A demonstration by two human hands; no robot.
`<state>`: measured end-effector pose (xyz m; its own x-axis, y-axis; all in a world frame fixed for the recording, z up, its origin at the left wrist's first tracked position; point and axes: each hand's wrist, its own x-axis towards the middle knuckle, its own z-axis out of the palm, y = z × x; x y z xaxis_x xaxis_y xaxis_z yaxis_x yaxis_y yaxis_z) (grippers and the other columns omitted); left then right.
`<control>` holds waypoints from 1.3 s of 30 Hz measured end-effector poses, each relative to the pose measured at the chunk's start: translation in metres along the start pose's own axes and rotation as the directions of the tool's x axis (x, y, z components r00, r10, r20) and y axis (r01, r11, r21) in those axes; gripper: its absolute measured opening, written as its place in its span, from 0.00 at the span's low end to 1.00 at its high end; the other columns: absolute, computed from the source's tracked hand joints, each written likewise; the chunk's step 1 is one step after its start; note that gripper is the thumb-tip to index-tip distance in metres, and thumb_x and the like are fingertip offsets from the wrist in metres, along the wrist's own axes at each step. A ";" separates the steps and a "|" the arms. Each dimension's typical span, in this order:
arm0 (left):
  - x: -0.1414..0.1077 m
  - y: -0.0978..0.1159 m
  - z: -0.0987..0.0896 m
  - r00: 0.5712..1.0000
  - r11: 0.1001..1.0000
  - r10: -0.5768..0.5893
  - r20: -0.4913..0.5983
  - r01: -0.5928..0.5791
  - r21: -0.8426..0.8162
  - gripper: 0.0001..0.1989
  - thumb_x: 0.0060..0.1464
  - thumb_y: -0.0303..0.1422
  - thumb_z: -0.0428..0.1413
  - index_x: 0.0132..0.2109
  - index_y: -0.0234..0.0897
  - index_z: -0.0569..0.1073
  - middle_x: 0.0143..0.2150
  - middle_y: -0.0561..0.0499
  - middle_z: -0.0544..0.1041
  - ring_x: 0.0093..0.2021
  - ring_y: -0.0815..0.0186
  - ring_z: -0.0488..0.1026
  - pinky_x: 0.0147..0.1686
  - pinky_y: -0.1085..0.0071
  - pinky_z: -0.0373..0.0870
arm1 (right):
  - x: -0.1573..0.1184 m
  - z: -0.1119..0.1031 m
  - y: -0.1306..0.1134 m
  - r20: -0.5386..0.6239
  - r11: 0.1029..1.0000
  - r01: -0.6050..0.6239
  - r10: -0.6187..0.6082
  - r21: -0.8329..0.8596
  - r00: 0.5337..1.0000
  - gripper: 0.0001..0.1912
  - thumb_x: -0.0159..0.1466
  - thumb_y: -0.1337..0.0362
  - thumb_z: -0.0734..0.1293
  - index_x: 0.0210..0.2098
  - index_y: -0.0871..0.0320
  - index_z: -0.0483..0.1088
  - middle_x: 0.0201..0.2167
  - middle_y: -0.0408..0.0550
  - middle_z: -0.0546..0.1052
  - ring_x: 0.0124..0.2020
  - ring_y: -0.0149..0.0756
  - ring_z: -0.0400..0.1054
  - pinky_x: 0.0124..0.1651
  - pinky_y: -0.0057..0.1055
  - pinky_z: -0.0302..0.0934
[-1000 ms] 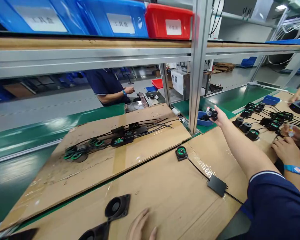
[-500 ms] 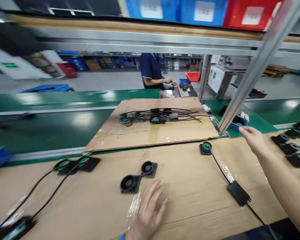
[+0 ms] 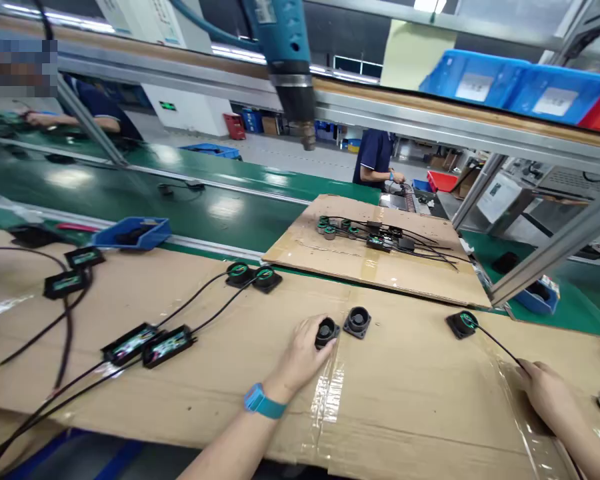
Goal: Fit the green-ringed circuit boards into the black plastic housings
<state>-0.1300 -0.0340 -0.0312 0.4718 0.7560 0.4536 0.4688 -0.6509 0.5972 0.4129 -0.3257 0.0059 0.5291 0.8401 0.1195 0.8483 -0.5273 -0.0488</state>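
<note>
Left hand (image 3: 303, 357): While a blue strap (image 3: 269, 404) is worn at the wrist, a black round housing (image 3: 326, 331) is held between thumb and fingers, its open face turned up.
Second housing (image 3: 357, 322): It is set flat on the cardboard, just beside the held one, and is touched by neither hand.
Right hand (image 3: 550, 393): It is laid low over the cardboard, palm down, with the fingers curved; whether anything is pinched beneath them cannot be told.
Black cable (image 3: 500, 348): It is led from a green-ringed housing (image 3: 463, 324) to the right hand's fingertips, where it is hidden.
Tabletop (image 3: 405, 400): It is covered with cardboard, taped with clear strips.
Left side: Two open black boxes (image 3: 169, 345) are laid side by side with circuit boards exposed, each joined by cable to a green-ringed housing near the far edge; two smaller boxes (image 3: 64, 283) are placed farther left, near a blue bin (image 3: 155, 235).
Raised cardboard sheet (image 3: 430, 283): A bundle of cabled parts (image 3: 379, 243) is spread across it.
Overhead: A blue power tool (image 3: 295, 73) is hung nose down before the shelf.
Beyond: A co-worker in a dark shirt (image 3: 373, 157) is seen with hands held together.
</note>
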 end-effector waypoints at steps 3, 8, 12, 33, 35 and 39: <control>-0.001 -0.006 0.000 0.988 0.993 -0.116 -0.107 0.115 -0.012 0.26 0.58 0.32 0.58 0.62 0.39 0.64 0.57 0.40 0.73 0.59 0.51 0.72 0.60 0.49 0.70 | 0.031 -0.025 -0.006 -0.045 0.998 -0.056 0.056 -0.005 0.997 0.21 0.58 0.47 0.61 0.37 0.53 0.78 0.33 0.60 0.80 0.32 0.59 0.76 0.34 0.51 0.70; 0.008 -0.023 0.001 0.926 0.958 -0.282 -0.251 0.284 -0.026 0.30 0.57 0.31 0.58 0.64 0.35 0.60 0.60 0.37 0.72 0.61 0.49 0.70 0.60 0.46 0.69 | 0.106 -0.058 -0.174 -0.293 0.955 0.274 -0.231 0.116 0.928 0.24 0.62 0.42 0.62 0.44 0.53 0.76 0.44 0.57 0.80 0.45 0.55 0.76 0.47 0.48 0.70; 0.014 -0.033 0.003 0.902 0.945 -0.322 -0.287 0.325 -0.037 0.28 0.57 0.31 0.57 0.63 0.36 0.61 0.58 0.37 0.73 0.60 0.49 0.71 0.59 0.45 0.69 | 0.188 -0.049 -0.365 -0.275 0.820 0.559 -0.514 0.121 0.813 0.23 0.69 0.49 0.60 0.51 0.59 0.74 0.49 0.59 0.79 0.51 0.51 0.72 0.55 0.45 0.64; 0.023 -0.027 -0.005 0.843 0.885 -0.465 -0.271 0.432 -0.175 0.28 0.52 0.33 0.62 0.58 0.39 0.62 0.56 0.39 0.72 0.58 0.50 0.70 0.59 0.48 0.67 | 0.282 0.010 -0.582 -0.038 0.834 0.443 -0.458 0.328 0.888 0.22 0.65 0.61 0.67 0.55 0.68 0.67 0.46 0.66 0.77 0.48 0.50 0.72 0.53 0.44 0.63; 0.023 -0.028 -0.005 0.840 0.878 -0.476 -0.260 0.434 -0.202 0.27 0.52 0.33 0.63 0.57 0.39 0.63 0.55 0.39 0.72 0.58 0.51 0.71 0.59 0.49 0.68 | 0.269 0.000 -0.566 -0.060 0.829 0.434 -0.443 0.352 0.895 0.24 0.64 0.60 0.68 0.56 0.66 0.68 0.46 0.63 0.78 0.49 0.50 0.73 0.54 0.44 0.64; 0.021 -0.027 -0.010 0.858 0.874 -0.471 -0.207 0.421 -0.244 0.23 0.53 0.36 0.63 0.54 0.38 0.66 0.52 0.41 0.75 0.53 0.54 0.74 0.56 0.53 0.70 | 0.227 -0.040 -0.495 -0.252 0.657 0.456 -0.386 0.600 0.887 0.27 0.61 0.57 0.72 0.56 0.62 0.70 0.49 0.56 0.79 0.50 0.46 0.74 0.56 0.42 0.67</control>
<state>-0.1404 0.0003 -0.0315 0.0291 0.9691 0.2450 0.4258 -0.2337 0.8741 0.1122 0.1211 0.0973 0.1366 0.9170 0.3748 0.8121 0.1130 -0.5724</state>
